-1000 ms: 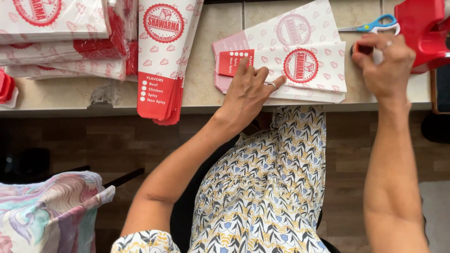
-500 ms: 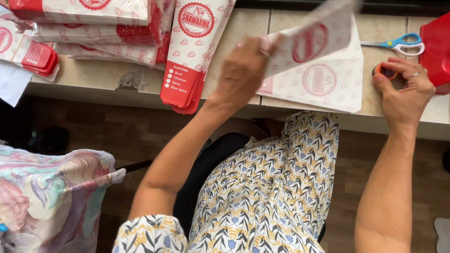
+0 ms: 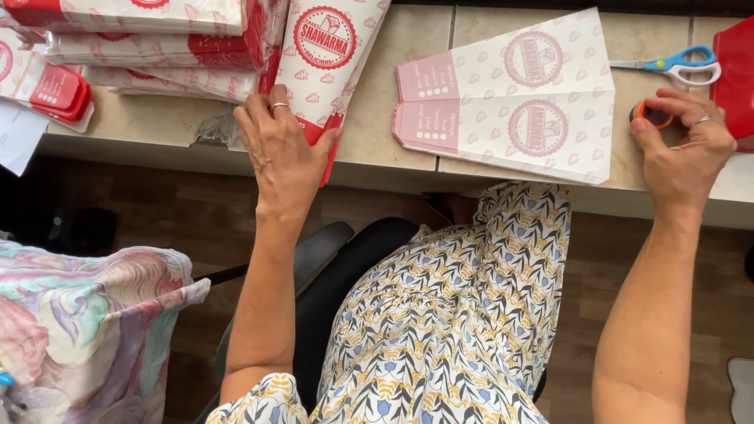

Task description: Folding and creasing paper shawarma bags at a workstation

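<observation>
My left hand (image 3: 284, 154) lies flat on the lower end of a plastic-wrapped bundle of red and white paper bags (image 3: 328, 55) that hangs over the counter edge. Its fingers are spread on the bundle. My right hand (image 3: 685, 153) rests at the counter's right side with its fingers curled on a small round orange and black object (image 3: 652, 116). Between the hands, two loose white paper bags with pink round marks (image 3: 518, 110) lie overlapped on the counter.
More wrapped bundles of bags (image 3: 141, 35) are stacked at the back left. Blue-handled scissors (image 3: 677, 64) lie near a red container (image 3: 734, 74) at the far right. The tiled counter (image 3: 408, 55) ends just before my lap; a patterned cloth (image 3: 78, 314) sits at lower left.
My left hand laid down the loose bag it had lifted and moved left onto the wrapped bundle. My right hand stayed on the small round object.
</observation>
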